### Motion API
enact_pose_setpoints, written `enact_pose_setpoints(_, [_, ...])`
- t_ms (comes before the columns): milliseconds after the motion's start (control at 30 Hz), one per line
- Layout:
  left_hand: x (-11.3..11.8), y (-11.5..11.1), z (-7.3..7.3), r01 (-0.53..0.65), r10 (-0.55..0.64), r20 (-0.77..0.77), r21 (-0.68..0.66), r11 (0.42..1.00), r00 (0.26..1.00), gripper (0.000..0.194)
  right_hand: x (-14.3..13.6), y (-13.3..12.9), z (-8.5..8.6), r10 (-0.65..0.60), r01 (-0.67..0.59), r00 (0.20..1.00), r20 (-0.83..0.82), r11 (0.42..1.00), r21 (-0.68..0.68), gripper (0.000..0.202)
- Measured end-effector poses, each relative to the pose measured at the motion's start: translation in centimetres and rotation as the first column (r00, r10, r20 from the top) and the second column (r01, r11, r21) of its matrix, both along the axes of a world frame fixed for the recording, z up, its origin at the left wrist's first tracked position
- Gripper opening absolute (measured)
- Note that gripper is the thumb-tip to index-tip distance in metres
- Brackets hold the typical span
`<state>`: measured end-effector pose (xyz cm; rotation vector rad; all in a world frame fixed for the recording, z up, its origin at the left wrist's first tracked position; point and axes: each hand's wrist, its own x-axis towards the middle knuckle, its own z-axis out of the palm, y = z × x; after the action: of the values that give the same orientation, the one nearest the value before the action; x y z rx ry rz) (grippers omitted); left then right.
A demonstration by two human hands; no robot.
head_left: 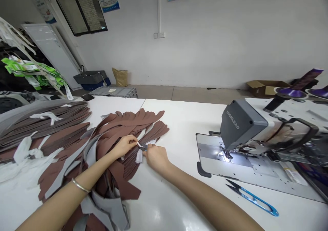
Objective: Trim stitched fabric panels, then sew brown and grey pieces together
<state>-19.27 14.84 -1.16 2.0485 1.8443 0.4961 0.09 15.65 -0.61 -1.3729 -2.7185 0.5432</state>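
Observation:
My left hand [125,145], with a metal bangle on its wrist, pinches a white cloth strip [138,144] at the edge of a bundle of brown fabric pieces [115,127]. Right beside it, my right hand [156,157] is closed round a small dark tool that looks like thread snips [142,147]. The tool's blades point left and meet the white strip; its handle is hidden in my fist. Grey-backed pieces [105,207] fan out below the bundle, near my left forearm.
At right stands a sewing machine [243,125] with thread cones [292,92]; blue-handled snips [253,198] lie before it. Stacked dark fabric strips [56,121] and white cloth ties [30,152] fill the left. Behind the white table [184,118] are a grey crate [118,92] and a cardboard box [266,87].

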Motion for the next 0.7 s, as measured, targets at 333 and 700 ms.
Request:
enact_pose_setpoints(333, [0.3,-0.8,0.0,0.09,-0.092,0.022,0.075,0.993,0.996,0.021,-1.0,0.9,0.6,0.032,-0.032,0.999,0.018,0.999,-0.027,0.027])
enact_pose_setpoints(700, [-0.4,0.4,5.3,-0.268,0.192,0.32,0.21,0.94,0.928,0.017,3.1,0.2,-0.9,0.006,-0.008,0.995,-0.104,1.0,-0.017,0.028])
